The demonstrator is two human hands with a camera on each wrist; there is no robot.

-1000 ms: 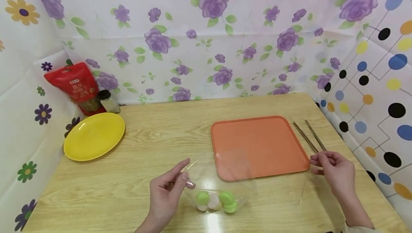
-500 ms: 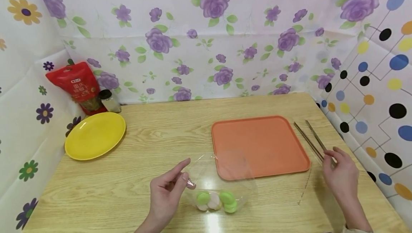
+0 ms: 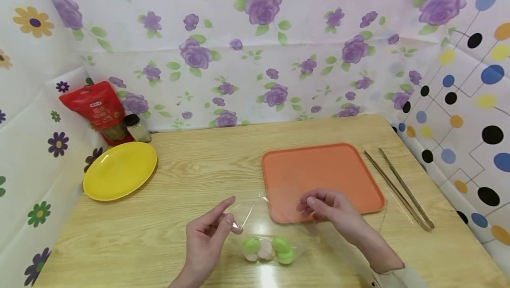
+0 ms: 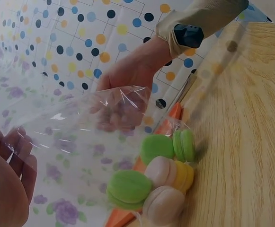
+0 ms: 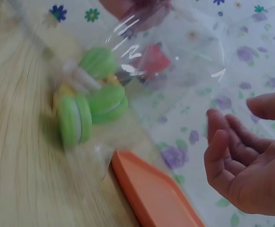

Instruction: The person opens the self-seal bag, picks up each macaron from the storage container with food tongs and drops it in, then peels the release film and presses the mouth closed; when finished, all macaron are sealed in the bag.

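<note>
A clear plastic bag [image 4: 71, 137] stands open on the table, its mouth upward, with several green, pale pink and yellow macarons [image 4: 128, 187] at its bottom. My left hand [image 3: 207, 239] pinches the bag's left edge between thumb and fingers. Across from it my right hand [image 3: 334, 210] hovers by the bag's right side, fingers loosely bent. Nothing is in that hand in the right wrist view, where the macarons [image 5: 108, 101] show blurred through the film. Metal tongs [image 3: 407, 188] lie by themselves at the right, their tips pointing toward the back.
An orange tray [image 3: 326, 173] lies behind the bag, which overlaps its near left corner in the head view. At the back left are a yellow plate [image 3: 119, 170], a red pouch [image 3: 99, 106] and a black-lidded jar [image 3: 137, 128]. Patterned cloth walls border the table.
My right hand has let go of the tongs, leaving them on the table, and has moved left to the bag. My left hand keeps its pinch on the bag.
</note>
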